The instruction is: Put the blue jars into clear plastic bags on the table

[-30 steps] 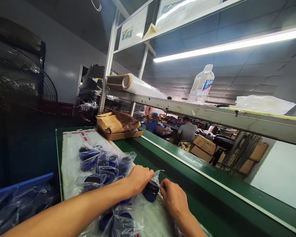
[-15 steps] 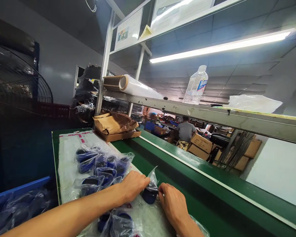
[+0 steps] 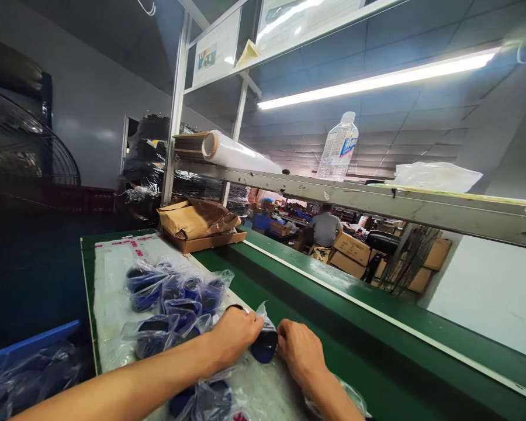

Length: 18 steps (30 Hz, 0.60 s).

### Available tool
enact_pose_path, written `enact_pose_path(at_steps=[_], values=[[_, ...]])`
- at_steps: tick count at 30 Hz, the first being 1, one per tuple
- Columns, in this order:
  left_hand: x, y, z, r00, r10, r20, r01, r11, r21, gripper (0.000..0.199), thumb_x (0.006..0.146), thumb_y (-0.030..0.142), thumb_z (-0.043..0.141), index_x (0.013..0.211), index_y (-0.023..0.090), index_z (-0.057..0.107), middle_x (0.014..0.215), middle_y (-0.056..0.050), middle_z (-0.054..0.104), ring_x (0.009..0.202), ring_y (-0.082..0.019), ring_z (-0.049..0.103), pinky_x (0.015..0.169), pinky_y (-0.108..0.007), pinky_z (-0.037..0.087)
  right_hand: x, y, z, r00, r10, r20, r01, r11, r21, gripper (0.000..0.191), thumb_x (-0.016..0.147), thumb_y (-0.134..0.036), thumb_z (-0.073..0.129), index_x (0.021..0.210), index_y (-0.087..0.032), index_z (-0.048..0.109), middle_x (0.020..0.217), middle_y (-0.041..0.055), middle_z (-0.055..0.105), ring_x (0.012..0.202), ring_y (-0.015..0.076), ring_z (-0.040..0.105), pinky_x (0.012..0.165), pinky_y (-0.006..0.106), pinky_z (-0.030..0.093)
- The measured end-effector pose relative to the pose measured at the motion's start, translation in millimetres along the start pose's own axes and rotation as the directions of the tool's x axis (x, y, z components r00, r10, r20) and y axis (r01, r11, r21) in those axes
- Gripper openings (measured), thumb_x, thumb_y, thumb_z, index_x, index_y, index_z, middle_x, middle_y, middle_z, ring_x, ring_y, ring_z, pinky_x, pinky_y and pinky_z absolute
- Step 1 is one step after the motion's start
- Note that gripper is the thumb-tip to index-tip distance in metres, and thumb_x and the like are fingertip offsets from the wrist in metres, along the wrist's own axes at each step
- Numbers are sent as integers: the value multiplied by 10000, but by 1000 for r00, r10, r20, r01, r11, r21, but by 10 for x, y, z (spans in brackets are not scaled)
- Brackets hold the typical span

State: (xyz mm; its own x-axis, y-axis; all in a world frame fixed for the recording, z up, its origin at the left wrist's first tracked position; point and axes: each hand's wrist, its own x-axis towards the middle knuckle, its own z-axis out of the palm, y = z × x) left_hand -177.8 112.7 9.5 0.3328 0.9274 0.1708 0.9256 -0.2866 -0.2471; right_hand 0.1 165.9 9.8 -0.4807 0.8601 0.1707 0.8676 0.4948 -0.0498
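Observation:
A dark blue item in a clear plastic bag hangs between my hands above the covered work surface. My left hand is closed on the bag at the item's upper left side. At the item's right edge, the fingers of my right hand are pinched together; what they grip is too small to make out. Several bagged blue items lie left of my hands, and more bagged items are below my left forearm.
An open cardboard box with brown paper stands at the back. A green bench runs along the right. A shelf above bears a bottle and a plastic roll. A blue crate is at lower left. A person sits far off.
The bagged item has turned so its dark face shows more, and the bag's upright tip has become shorter. The whole view has shifted slightly.

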Motion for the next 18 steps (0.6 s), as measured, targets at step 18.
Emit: enact_pose_path(at_steps=[18], values=[[-98, 7, 176, 827, 491, -274, -421, 863, 279, 146, 925, 154, 646, 779, 164, 648, 648, -43, 684, 555, -193, 653, 418, -297, 338, -447, 137, 153, 899, -424, -112, 353, 850, -391, 180, 844, -56, 669, 925, -201, 739, 901, 59, 738, 836, 265, 683, 688, 376, 456]])
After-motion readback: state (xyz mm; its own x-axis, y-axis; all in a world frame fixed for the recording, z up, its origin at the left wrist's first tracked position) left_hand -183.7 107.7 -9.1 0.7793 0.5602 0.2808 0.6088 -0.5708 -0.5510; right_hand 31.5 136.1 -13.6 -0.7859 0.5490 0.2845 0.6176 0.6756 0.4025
